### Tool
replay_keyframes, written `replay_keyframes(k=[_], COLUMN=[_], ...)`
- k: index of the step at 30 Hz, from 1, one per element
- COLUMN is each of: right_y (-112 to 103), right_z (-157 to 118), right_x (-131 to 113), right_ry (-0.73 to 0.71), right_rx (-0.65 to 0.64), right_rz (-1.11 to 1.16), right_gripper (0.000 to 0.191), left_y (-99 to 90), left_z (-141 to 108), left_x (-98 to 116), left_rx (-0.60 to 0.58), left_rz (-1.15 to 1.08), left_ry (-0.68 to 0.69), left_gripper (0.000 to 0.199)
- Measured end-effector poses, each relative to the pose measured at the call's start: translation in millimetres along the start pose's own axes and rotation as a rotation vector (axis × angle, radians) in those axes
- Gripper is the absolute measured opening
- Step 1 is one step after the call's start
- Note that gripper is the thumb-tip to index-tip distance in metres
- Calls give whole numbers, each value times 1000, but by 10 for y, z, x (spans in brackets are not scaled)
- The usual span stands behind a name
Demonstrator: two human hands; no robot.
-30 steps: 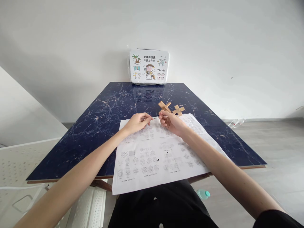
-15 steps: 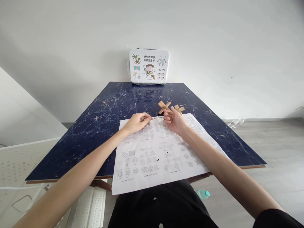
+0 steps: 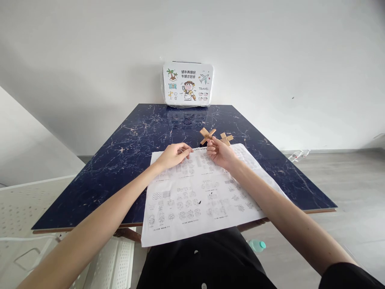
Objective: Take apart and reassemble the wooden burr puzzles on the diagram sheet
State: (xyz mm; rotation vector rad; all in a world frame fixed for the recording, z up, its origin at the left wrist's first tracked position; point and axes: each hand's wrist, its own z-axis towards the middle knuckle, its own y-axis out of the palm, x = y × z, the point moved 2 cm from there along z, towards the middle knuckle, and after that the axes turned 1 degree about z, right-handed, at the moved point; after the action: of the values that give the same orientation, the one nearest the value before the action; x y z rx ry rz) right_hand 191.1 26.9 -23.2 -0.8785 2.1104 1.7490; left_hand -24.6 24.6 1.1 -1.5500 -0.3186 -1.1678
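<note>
My left hand [image 3: 174,155] rests at the far left part of a printed paper sheet [image 3: 186,200], fingers loosely bent and slightly apart, with nothing visible in them. My right hand [image 3: 221,153] lies over the sheet's far edge, thumb and forefinger pinched at the near side of a wooden cross-shaped puzzle [image 3: 205,132]. Part of that puzzle is hidden behind the fingertips. Just behind the right hand sits a second wooden cross-shaped piece [image 3: 226,138], partly covered by the hand. Small line drawings and captions fill the sheet, which hangs over the table's near edge.
The dark blue marbled table [image 3: 120,160] reaches to the wall. At its far edge a white cartoon-printed case [image 3: 189,84] leans upright in clear plastic. On the floor at right lie a bottle with a teal cap [image 3: 257,245] and clear plastic [image 3: 298,155]. White perforated furniture [image 3: 33,212] stands at left.
My right thumb has moved left and closed toward the forefinger at the wooden cross-shaped puzzle. The left hand and the sheet have stayed in place.
</note>
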Motion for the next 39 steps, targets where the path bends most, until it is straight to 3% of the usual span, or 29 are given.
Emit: replay_keyframes(k=[22, 30, 39], right_y=[7, 39, 26], right_z=[27, -4, 38], right_x=[-23, -26, -39], right_ry=[-9, 7, 26], right_rx=[5, 8, 3], right_rz=[-26, -11, 4], right_gripper=[19, 28, 25], left_y=[12, 17, 20], left_z=[4, 6, 9], left_x=[-15, -17, -20], left_rx=[3, 5, 5], left_rz=[-11, -10, -6], left_ry=[13, 15, 15], left_gripper=[27, 27, 27])
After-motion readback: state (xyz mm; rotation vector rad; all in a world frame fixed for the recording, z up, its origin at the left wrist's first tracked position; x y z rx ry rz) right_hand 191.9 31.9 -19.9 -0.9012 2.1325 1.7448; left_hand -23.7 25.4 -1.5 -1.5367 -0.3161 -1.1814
